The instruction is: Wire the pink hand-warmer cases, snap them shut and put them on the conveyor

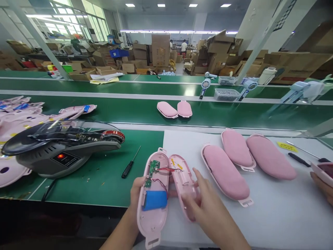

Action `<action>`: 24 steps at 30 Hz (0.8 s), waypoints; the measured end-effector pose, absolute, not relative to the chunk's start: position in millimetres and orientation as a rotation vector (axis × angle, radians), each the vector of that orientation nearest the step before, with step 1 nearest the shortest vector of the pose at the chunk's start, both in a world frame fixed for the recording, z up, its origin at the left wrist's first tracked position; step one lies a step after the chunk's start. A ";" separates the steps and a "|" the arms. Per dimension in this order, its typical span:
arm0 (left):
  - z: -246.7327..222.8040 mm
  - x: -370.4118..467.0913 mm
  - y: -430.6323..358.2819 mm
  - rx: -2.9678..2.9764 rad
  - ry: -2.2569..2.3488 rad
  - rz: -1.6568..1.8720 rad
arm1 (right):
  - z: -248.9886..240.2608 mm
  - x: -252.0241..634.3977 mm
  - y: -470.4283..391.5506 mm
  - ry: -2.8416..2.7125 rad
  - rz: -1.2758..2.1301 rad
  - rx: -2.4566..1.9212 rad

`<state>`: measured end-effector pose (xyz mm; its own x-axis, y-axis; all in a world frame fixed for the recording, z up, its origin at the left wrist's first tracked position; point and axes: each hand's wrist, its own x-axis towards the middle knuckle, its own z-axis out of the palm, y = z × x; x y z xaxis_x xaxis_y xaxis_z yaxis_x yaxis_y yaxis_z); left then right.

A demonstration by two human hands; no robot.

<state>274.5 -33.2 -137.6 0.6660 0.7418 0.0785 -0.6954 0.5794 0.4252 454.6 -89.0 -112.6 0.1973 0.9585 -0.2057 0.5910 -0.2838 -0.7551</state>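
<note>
— While you're over there, what fills the bench, biggest thing first?

— The green bench [99, 166] itself, with a conveyor belt [234, 114] behind it carrying two pink pads [174, 109]. On the bench's left stands a grey machine [62, 147] with a red light, and a black screwdriver [130, 163] lies just beside it. To the right lies a white mat [281, 208] with three closed pink pods [247, 161] side by side.

— And the person's hands?

— They're on an opened pink casing at the mat's near-left corner. The left hand [136, 194] is clamped on the left shell half [153, 198], fingers wrapped round its outer edge. The right hand [205, 205] has its fingers loosely spread, the tips on the right shell half [183, 180]. Both halves run long axis away from the person, and red wires [169, 169] join them, so the right half lies just left of the right fingers.

— Anything inside?

— The left half holds a green circuit board [153, 166] at the far end and a blue battery [154, 200] nearer the wrist. The right half looks nearly bare. Beyond the belt, two clear trays [225, 93] hold small parts I can't make out. Another person's hand [322, 185] shows at the right edge.
</note>
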 end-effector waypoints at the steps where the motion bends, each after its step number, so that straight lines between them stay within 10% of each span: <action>1: -140.5 272.6 -33.5 0.437 0.101 0.825 | -120.0 455.8 -89.6 -1.394 0.987 -1.961; 24: -110.1 286.5 -47.0 1.621 1.718 1.219 | -111.3 415.0 -99.1 -1.114 1.258 -1.372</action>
<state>286.5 -47.0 -110.1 -0.1838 0.9564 0.2270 0.5299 -0.0981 0.8424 415.0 -99.1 -111.3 0.0620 0.9869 -0.1488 0.0283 -0.1508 -0.9882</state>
